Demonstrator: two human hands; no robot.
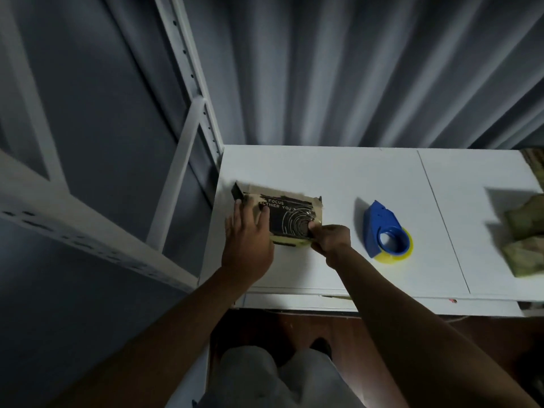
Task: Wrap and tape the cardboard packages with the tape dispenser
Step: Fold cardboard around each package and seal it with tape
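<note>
Pleated grey curtains hang behind a smooth white table (338, 172). At its left end lies a flat black-printed cardboard package (290, 219), glossy with tape. The left hand (248, 240) presses it with spread fingers; the right hand (331, 238) pinches its right edge. Nearby, to the right, rests a blue plastic tape dispenser (382, 228) holding a yellow roll.

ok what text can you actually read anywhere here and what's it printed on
"FOCUS": white print on the black face of the cardboard package.
"...LTHIER YOU": the line beneath it; its start is hidden by the left hand.
The blue tape dispenser shows no readable marking.
</note>
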